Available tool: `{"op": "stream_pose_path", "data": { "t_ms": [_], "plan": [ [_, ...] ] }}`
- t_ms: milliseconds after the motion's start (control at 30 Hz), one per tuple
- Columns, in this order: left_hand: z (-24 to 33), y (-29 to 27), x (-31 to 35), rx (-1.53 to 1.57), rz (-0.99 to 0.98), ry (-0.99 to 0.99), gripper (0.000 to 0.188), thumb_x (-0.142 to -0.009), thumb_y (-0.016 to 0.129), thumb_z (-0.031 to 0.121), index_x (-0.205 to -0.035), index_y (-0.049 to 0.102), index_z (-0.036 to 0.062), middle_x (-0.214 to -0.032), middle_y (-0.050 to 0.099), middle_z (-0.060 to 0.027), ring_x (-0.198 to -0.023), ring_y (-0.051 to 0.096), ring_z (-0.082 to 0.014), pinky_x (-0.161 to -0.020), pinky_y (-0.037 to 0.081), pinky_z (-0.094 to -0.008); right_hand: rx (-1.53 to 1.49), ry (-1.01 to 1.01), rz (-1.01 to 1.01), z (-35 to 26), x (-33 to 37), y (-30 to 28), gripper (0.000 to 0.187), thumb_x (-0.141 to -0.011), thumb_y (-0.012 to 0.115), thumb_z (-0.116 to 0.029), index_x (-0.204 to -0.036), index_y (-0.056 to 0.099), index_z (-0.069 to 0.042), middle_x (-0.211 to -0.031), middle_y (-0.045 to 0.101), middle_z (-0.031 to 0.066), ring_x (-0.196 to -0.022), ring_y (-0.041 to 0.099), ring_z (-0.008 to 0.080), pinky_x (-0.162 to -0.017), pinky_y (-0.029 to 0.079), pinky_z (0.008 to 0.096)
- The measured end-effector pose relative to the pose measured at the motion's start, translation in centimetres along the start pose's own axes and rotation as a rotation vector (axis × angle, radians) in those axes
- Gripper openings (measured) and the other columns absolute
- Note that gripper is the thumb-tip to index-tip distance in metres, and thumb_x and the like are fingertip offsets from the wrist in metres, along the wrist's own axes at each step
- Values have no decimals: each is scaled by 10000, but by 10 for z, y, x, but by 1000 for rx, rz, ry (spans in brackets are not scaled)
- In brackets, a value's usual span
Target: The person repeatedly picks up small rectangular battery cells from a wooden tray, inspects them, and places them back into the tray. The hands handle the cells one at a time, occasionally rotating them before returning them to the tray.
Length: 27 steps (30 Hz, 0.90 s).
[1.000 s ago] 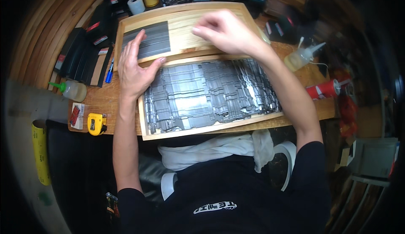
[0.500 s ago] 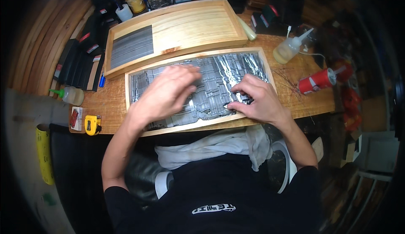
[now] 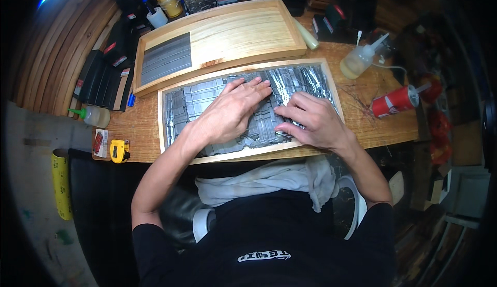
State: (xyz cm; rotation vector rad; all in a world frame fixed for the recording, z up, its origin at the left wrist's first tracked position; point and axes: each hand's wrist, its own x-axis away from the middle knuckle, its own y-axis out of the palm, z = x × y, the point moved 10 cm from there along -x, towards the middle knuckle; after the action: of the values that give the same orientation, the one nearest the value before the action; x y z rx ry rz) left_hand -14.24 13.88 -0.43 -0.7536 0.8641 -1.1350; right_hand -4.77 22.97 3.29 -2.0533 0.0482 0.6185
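A shallow wooden tray [image 3: 162, 116] is packed with thin grey metal strips [image 3: 199, 99], laid in rows. My left hand [image 3: 231, 108] lies over the middle of them, fingers stretched out and spread, palm down. Towards the right side, my right hand [image 3: 310, 121] is bent over the strips, its thumb and forefinger apart with their tips against the strips. No strip shows lifted in either hand. To the right of the middle, shinier strips [image 3: 282, 84] stand less evenly. Both hands cover part of the rows beneath them.
Behind stands a second wooden tray [image 3: 248, 31] with a dark block of strips [image 3: 166, 58] at its left. A squeeze bottle [image 3: 357, 62] and red can [image 3: 396, 102] are right; a yellow tape measure [image 3: 120, 151] and green-tipped bottle [image 3: 95, 116] left. A white cloth [image 3: 259, 181] lies across my lap.
My left hand has come down and to the right, flattening onto the strips with its fingers spread. My right hand has shifted slightly, with its fingers still bent. The view has moved a little.
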Motion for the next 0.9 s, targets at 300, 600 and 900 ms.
{"op": "stream_pose_path", "data": {
  "t_ms": [300,600,900],
  "plan": [
    [-45,-8,4,1129,278,-656,388,-1080,617,238,-1349,554,-34,-1125,734,-195,-977,761,-223,-760,652,-318,-859,699,206,50,12,-9,180,-950,759,-29,-1112,770,50,-877,772,115,-709,696,101,-602,566,218],
    [-37,9,22,1622,262,-623,288,-1058,627,151,-1279,623,-34,-1080,755,-193,-968,781,-251,-757,680,-276,-528,330,187,-34,19,13,158,-860,792,53,-1018,794,56,-983,783,177,-872,770,204,-762,615,278],
    [-70,2,28,1597,353,-608,234,-1047,646,143,-1205,659,-30,-1040,758,-162,-936,781,-228,-733,672,-254,83,645,112,0,25,5,267,-854,858,-187,-970,729,16,-843,642,108,-655,628,220,-609,509,357]
  ]
}}
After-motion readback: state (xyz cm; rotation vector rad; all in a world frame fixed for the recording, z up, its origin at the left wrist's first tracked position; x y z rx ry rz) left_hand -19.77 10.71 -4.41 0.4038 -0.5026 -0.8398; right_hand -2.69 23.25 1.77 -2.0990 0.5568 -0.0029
